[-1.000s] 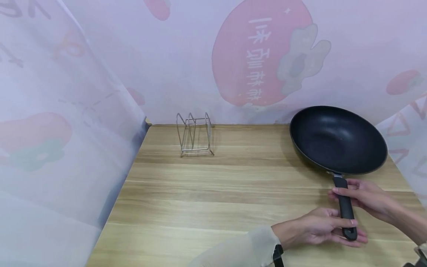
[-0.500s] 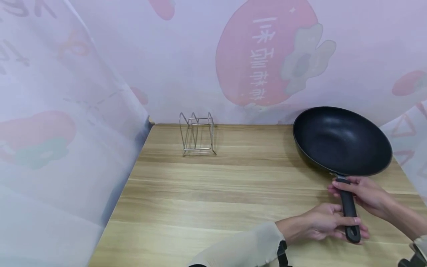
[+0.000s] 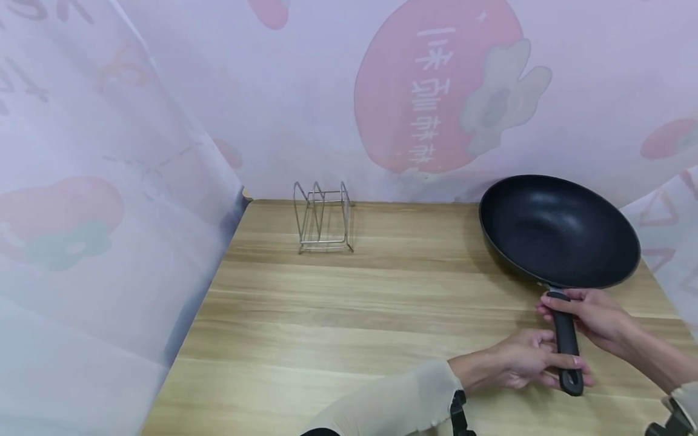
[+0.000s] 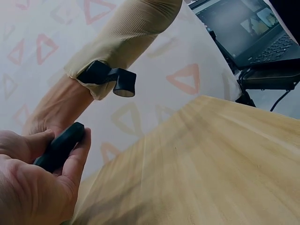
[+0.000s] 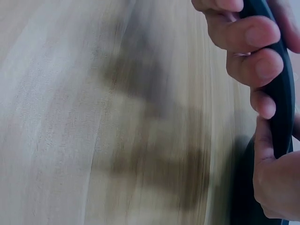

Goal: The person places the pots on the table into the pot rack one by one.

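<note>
A black wok-like frying pan (image 3: pixel 560 233) lies at the right of the table, its bowl facing up and its black handle (image 3: pixel 565 333) pointing toward me. My right hand (image 3: pixel 602 318) holds the handle close to the pan, thumb on top. Near the handle's far end, my left hand (image 3: pixel 518 361) pinches it between a thumb above and fingers beneath. In the left wrist view, the handle (image 4: pixel 61 149) sits between the left thumb and fingers. The right wrist view has the handle (image 5: pixel 281 93) with fingers of both hands about it. Whether the pan touches the table is unclear.
A small metal wire rack (image 3: pixel 324 243) stands at the back left of the wooden table (image 3: pixel 327 315). Printed cloth (image 3: pixel 305 109) hangs behind the table and at both sides. In the left wrist view, a laptop (image 4: pixel 243 33) stands beyond the table edge.
The head view has shifted a little. The left fingers have drawn back slightly to the left under the handle's end. Both hands still hold the handle, and the pan has hardly moved.
</note>
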A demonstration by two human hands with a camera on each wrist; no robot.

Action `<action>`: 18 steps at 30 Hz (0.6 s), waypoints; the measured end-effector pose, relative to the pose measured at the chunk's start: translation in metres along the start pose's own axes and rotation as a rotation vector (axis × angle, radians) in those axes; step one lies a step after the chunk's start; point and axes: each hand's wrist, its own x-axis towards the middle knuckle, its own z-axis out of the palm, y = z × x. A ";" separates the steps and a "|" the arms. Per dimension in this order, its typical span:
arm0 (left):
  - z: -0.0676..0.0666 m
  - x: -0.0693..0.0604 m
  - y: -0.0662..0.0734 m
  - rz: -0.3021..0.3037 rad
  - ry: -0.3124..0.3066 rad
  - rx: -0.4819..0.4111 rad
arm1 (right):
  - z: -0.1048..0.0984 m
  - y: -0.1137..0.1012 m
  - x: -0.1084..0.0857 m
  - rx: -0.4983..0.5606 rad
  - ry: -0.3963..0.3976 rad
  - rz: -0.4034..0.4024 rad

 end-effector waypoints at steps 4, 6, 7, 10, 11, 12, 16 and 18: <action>-0.001 -0.003 0.003 -0.010 0.008 -0.009 | 0.003 0.001 0.002 0.029 0.010 -0.008; 0.000 -0.005 0.004 -0.010 0.015 -0.013 | 0.005 0.001 0.002 0.036 0.017 -0.014; 0.000 -0.006 0.004 -0.008 0.019 -0.016 | 0.006 0.001 0.002 0.041 0.018 -0.017; 0.001 -0.007 0.005 0.000 0.033 -0.015 | 0.008 0.001 0.002 0.053 0.030 -0.018; 0.001 -0.008 0.005 0.001 0.036 -0.012 | 0.008 0.001 0.002 0.057 0.036 -0.017; 0.002 -0.008 0.005 0.004 0.037 -0.008 | 0.009 0.001 0.002 0.060 0.041 -0.016; 0.002 -0.010 0.005 0.005 0.046 -0.006 | 0.010 0.001 0.001 0.069 0.056 -0.021; 0.002 -0.011 0.005 0.005 0.052 0.003 | 0.011 0.001 0.000 0.070 0.058 -0.026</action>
